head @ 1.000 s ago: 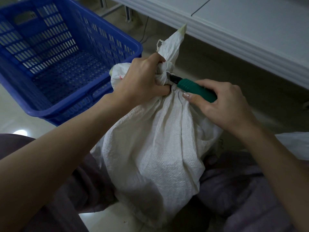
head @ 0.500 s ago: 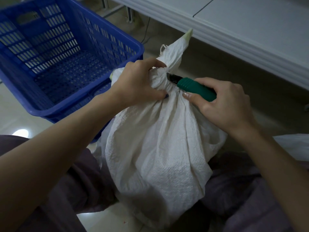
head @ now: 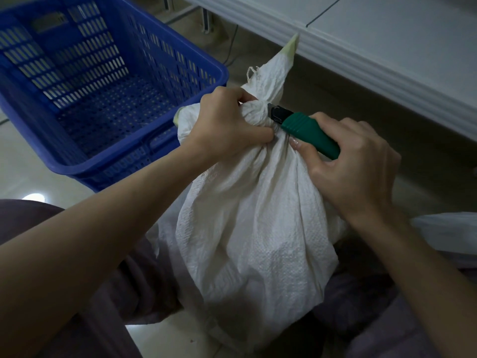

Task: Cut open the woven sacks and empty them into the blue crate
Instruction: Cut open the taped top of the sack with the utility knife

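A full white woven sack (head: 247, 228) stands upright on the floor between my knees, its neck tied and twisted into a tail that points up and right. My left hand (head: 227, 125) grips the bunched neck from the left. My right hand (head: 358, 164) holds a green-handled utility knife (head: 307, 133), whose blade end presses against the right side of the tied neck. The blue crate (head: 144, 161) sits on the floor at upper left, slightly tilted, with nothing visible inside.
A white table edge (head: 361, 63) runs diagonally across the upper right, close above the sack's tail. Another white sack (head: 446, 233) shows partly at the right edge. My legs in dark trousers flank the sack.
My left hand shifted its hold on the sack's neck, dropping slightly, and the tail now leans further right. The knife stays pressed at the neck.
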A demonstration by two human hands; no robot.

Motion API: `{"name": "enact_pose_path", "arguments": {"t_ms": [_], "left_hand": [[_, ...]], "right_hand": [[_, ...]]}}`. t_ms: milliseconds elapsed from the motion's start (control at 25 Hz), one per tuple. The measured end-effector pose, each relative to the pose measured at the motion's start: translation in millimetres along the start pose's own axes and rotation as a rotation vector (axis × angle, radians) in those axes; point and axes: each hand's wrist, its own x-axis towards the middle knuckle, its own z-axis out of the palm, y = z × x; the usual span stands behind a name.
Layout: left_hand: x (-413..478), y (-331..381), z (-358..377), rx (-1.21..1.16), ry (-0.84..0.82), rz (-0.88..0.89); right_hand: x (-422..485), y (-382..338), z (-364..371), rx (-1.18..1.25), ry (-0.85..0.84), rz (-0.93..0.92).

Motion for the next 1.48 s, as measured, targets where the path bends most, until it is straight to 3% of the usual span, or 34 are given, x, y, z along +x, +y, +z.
{"name": "enact_pose_path", "arguments": {"t_ms": [160,320,520,680,880,1360,1480], "left_hand": [[0.3,-1.3,2.4,-0.029,0.012,-0.028],[-0.8,-2.8,6.0,0.038,0.027,0.042],[-2.9,-5.5,2.2,0.165,0.032,0.209],[-3.8,-6.1,-5.2,0.227,0.050,0.338],[-4.9,-9.7,-7.9,0.232,0.047,0.374],[1.5,-7.3,2.7,0.200,0.104,0.176],[-12.7,-3.7,21.3,0.234,0.010,0.092]], "right_hand": [[-0.9,1.3,0.1,-0.121,0.064,-0.077],[5.9,4.0,-7.0,-0.153,-0.006,-0.135],[16.1,14.8,-12.9,0.071,-0.180,-0.169],[21.3,23.4,-12.3,0.194,-0.201,-0.252],[20.3,23.5,-8.7,0.328,-0.232,-0.198],[7.4,0.0,-0.3,0.065,0.015,-0.153],[22.0,-5.7,-4.9,0.121,0.152,0.029]]}}
